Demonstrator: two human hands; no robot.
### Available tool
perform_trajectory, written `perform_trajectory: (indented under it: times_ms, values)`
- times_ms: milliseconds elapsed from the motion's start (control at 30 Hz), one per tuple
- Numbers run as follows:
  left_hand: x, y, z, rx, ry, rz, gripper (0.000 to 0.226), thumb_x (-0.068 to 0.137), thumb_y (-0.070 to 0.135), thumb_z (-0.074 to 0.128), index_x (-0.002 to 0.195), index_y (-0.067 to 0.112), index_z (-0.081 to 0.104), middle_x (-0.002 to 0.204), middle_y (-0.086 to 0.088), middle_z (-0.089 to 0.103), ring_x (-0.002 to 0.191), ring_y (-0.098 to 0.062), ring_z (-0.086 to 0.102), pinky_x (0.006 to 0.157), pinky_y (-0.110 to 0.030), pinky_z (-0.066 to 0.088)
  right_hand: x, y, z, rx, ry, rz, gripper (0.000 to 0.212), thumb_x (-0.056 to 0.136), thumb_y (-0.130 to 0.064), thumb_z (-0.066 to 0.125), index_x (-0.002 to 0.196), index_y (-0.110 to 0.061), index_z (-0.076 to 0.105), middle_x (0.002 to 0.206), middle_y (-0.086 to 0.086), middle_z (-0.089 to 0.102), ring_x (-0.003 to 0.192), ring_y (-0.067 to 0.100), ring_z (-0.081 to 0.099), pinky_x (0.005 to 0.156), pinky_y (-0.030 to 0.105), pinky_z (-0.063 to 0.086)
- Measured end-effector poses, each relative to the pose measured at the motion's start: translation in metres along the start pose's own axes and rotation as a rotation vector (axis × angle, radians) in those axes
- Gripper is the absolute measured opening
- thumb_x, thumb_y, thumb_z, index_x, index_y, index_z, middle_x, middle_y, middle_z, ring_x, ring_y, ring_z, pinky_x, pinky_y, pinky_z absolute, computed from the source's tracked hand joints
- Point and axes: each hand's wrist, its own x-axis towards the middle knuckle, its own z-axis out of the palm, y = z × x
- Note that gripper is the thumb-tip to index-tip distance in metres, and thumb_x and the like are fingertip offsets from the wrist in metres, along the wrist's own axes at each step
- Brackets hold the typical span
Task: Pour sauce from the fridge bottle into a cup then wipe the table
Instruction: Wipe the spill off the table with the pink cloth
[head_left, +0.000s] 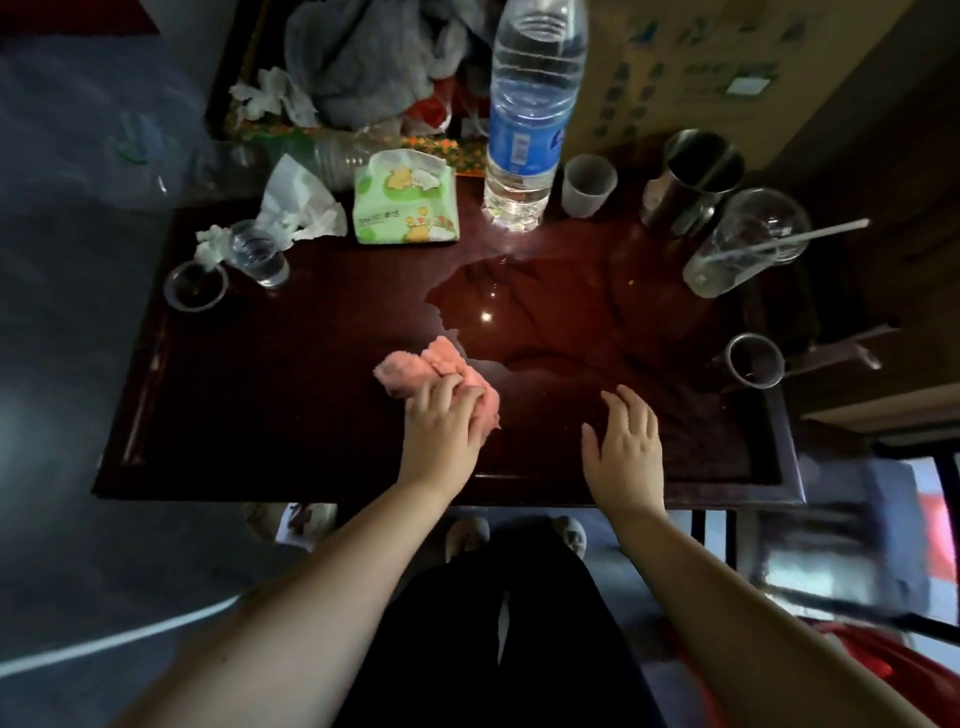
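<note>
My left hand (441, 421) presses down on a crumpled pink cloth (415, 366) on the dark wooden table (260, 395), fingers curled over its near side. A puddle of liquid (524, 306) spreads across the table just beyond and to the right of the cloth. My right hand (626, 441) lies flat on the tabletop with fingers spread, holding nothing. A small white paper cup (588, 184) stands at the back beside a tall clear water bottle (530, 109) with a blue label.
A green tissue pack (405, 200), crumpled tissues (296, 202), a small glass (260, 254) and a clear lid (196, 286) crowd the back left. A steel mug (698, 171), a tipped plastic cup with straw (748, 244) and a small metal pot (756, 361) sit at right.
</note>
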Motion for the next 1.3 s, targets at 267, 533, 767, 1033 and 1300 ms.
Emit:
perform_trajectory:
  times_ms: [267, 533, 767, 1033, 1300]
  values:
    - [0.015, 0.011, 0.013, 0.032, -0.021, -0.377, 0.096, 0.081, 0.055, 0.058, 0.148, -0.003, 0.019, 0.155, -0.028, 0.011, 0.144, -0.042, 0.005, 0.116, -0.051, 0.011, 0.009, -0.008, 0.017, -0.124, -0.104, 0.209, 0.076, 0.097, -0.046, 0.034, 0.148, 0.001, 0.004, 0.158, 0.018, -0.001, 0.147, 0.029, -0.003, 0.119, 0.037, 0.002]
    - [0.043, -0.003, 0.021, 0.067, 0.027, -0.448, 0.098, 0.075, 0.05, 0.069, 0.143, -0.007, 0.028, 0.149, -0.03, 0.026, 0.14, -0.047, 0.018, 0.113, -0.055, 0.021, 0.01, -0.009, 0.018, -0.136, -0.097, 0.242, 0.074, 0.097, -0.047, 0.027, 0.149, -0.001, 0.003, 0.159, 0.015, 0.001, 0.147, 0.025, -0.005, 0.12, 0.038, 0.004]
    - [0.087, -0.035, 0.012, 0.084, -0.03, -0.358, 0.097, 0.075, 0.041, 0.073, 0.144, -0.008, 0.025, 0.152, -0.028, 0.021, 0.143, -0.043, 0.011, 0.114, -0.052, 0.016, 0.01, -0.01, 0.016, -0.135, -0.102, 0.249, 0.073, 0.097, -0.045, 0.029, 0.149, -0.001, 0.004, 0.159, 0.015, 0.002, 0.147, 0.025, -0.005, 0.12, 0.038, 0.005]
    - [0.12, -0.051, 0.004, 0.107, -0.145, -0.181, 0.099, 0.079, 0.047, 0.067, 0.149, 0.0, 0.015, 0.156, -0.025, 0.007, 0.145, -0.037, -0.001, 0.117, -0.048, 0.005, 0.012, -0.009, 0.017, -0.12, -0.078, 0.254, 0.072, 0.096, -0.044, 0.034, 0.149, -0.003, 0.007, 0.159, 0.013, 0.004, 0.147, 0.022, -0.004, 0.12, 0.035, 0.003]
    - [0.125, -0.013, 0.016, -0.093, 0.114, -0.499, 0.066, 0.095, 0.024, 0.043, 0.147, -0.008, 0.016, 0.156, -0.026, 0.009, 0.146, -0.036, 0.001, 0.118, -0.041, 0.001, 0.011, -0.009, 0.018, -0.093, -0.051, 0.272, 0.07, 0.094, -0.041, 0.039, 0.149, -0.004, 0.015, 0.159, 0.012, 0.011, 0.147, 0.022, 0.003, 0.118, 0.042, 0.018]
